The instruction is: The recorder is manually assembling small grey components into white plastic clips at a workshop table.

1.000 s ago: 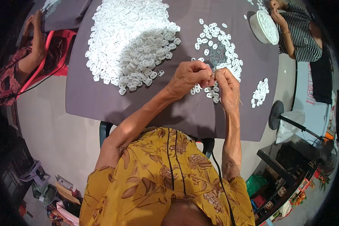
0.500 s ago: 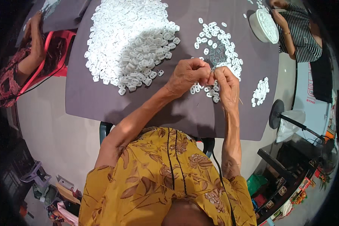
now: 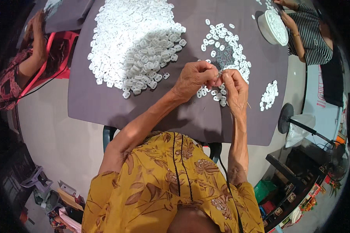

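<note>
Unmoved since before | left hand and right hand pinch small white piece together

Home piecework setting: grey table heaped with white plastic parts, tiled floor.

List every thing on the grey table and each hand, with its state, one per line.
Left hand: pinched shut on a small white piece.
Right hand: fingertips meeting the left's.
Big white heap: piled, untouched.
Loose white pieces: scattered.
Small cluster: apart.
White bowl: filled.
</note>
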A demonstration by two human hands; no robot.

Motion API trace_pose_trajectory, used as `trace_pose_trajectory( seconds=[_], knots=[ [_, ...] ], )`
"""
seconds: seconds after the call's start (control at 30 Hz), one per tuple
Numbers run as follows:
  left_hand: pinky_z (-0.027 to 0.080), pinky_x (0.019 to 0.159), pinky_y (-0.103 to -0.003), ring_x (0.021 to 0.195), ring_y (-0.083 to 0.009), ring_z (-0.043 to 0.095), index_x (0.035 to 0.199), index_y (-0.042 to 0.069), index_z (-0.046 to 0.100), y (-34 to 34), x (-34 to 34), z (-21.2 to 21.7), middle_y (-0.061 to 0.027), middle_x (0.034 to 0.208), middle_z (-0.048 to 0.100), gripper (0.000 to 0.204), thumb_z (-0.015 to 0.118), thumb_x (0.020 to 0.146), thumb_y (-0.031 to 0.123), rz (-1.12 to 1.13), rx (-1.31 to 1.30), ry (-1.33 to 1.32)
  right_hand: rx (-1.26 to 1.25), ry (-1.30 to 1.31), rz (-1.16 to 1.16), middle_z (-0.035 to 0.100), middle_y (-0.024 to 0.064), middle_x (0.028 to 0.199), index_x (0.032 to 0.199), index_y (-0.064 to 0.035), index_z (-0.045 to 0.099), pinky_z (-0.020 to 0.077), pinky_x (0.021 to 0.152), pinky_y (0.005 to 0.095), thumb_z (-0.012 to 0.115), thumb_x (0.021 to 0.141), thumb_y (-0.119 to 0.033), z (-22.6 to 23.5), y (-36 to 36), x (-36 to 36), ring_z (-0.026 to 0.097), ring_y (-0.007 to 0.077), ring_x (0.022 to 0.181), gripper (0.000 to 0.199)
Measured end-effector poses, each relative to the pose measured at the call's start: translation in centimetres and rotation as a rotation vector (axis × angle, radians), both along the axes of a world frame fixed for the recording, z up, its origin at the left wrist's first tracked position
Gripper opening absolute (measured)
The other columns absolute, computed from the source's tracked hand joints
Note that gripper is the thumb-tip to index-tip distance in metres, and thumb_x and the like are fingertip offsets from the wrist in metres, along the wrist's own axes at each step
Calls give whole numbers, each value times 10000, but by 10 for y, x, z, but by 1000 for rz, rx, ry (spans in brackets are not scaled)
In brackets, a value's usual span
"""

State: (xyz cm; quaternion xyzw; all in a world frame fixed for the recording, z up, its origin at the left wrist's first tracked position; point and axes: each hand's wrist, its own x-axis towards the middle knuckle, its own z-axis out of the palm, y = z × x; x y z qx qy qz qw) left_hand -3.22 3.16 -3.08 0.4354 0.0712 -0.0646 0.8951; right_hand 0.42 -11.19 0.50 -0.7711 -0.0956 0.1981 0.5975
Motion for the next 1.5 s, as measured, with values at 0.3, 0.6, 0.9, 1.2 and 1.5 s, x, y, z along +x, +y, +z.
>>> trace_pose_trajectory(
  seconds=[0.3,0.6,0.9,1.2,1.5],
  knots=[
    [425,551,-219,582,-74,504,771,5,571,1,1,-1,-16,692,552,111,561,793,113,-6,101,-28,-66,-38,95,537,22,725,855,9,534,386,611,208,497,883,-131,1,-5,2,484,80,670,148],
    [422,549,-221,585,-76,507,770,16,578,6,3,-2,-12,689,550,124,564,792,138,-105,38,-9,-52,-122,134,552,34,786,861,13,528,429,675,221,532,850,-82,1,-8,4,525,96,740,96],
    [435,553,-220,596,-71,509,783,14,579,7,2,2,-15,700,555,134,578,803,146,-108,122,-88,-29,14,70,547,21,747,824,3,534,399,646,218,516,871,-149,15,-5,4,493,81,697,160],
    [452,577,-215,617,-75,532,832,2,597,3,2,0,-22,735,581,135,580,808,133,-27,117,19,-147,-45,103,537,16,704,803,-4,522,381,615,203,489,892,-185,1,-7,6,476,74,665,204],
    [454,589,-210,665,-73,545,854,-4,598,-5,-2,-7,-16,765,589,112,582,803,95,59,180,-73,-27,-28,23,538,-3,652,806,-11,544,341,511,206,508,873,-178,-6,-2,1,452,62,585,183]
  ],
)
